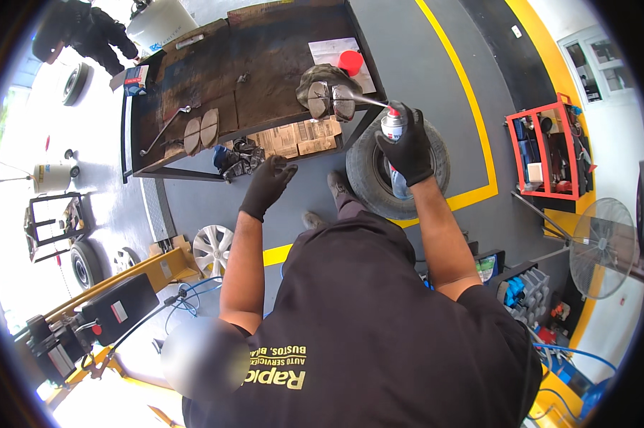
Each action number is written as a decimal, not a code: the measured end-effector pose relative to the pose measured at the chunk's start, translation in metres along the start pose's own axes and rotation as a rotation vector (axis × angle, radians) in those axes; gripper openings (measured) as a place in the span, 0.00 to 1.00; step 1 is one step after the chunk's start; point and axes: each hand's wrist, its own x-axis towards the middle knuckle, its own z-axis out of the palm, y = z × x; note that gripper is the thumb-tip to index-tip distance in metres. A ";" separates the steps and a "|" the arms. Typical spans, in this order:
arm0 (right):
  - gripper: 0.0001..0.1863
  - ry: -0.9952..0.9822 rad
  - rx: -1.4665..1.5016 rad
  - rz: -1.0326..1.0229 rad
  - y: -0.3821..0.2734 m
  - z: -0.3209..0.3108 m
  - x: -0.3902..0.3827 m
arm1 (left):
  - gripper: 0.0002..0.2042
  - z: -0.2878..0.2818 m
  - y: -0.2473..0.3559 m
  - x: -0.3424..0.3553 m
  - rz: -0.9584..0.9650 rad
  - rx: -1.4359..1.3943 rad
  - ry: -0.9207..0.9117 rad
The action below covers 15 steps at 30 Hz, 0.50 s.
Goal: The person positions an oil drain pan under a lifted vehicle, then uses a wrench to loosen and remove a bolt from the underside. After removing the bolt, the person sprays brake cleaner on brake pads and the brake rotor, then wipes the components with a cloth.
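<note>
My right hand [413, 146], in a black glove, is closed around a spray can [392, 125] with a red top, held just off the bench's right end. A whitish streak runs from the can's nozzle to a pair of brake pads [330, 102], which lean against a crumpled dark rag [327, 74] at the bench's near edge. My left hand [268, 187], also gloved in black, hovers before the bench, fingers loosely bent and apart, holding nothing. Two more brake pads [201, 131] lie at the bench's left, beside a long-handled wrench [164, 133]. A round red cap [350, 63] rests on white paper [332, 51].
The dark metal workbench [265, 75] spans the front. Flattened cardboard [295, 137] and dark crumpled bags [238, 158] lie beneath it. A tire [365, 187] lies by my right foot. A red tool rack [548, 151] and a fan [603, 247] stand right. Another person [87, 32] is far left.
</note>
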 end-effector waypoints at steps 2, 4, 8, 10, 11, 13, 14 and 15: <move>0.40 -0.074 0.005 -0.033 -0.001 -0.003 0.003 | 0.22 -0.012 0.010 0.012 0.035 0.139 -0.005; 0.40 -0.088 0.006 -0.029 -0.002 -0.007 0.005 | 0.21 -0.023 0.018 0.023 -0.022 0.125 0.012; 0.41 -0.090 0.041 -0.105 -0.007 -0.014 0.004 | 0.23 -0.037 0.029 0.037 0.143 0.419 0.221; 0.42 -0.123 0.041 -0.166 -0.011 -0.017 0.001 | 0.27 -0.039 0.030 0.043 0.226 0.585 0.352; 0.41 -0.142 0.023 -0.180 -0.014 -0.018 -0.002 | 0.29 -0.040 0.029 0.046 0.266 0.666 0.428; 0.41 -0.179 -0.006 -0.205 -0.020 -0.017 -0.004 | 0.29 -0.041 0.026 0.050 0.226 0.684 0.372; 0.41 -0.155 0.036 -0.184 -0.024 -0.015 -0.005 | 0.29 -0.042 0.025 0.052 0.208 0.692 0.346; 0.41 -0.142 0.060 -0.158 -0.027 -0.013 -0.004 | 0.29 -0.042 0.023 0.053 0.192 0.698 0.333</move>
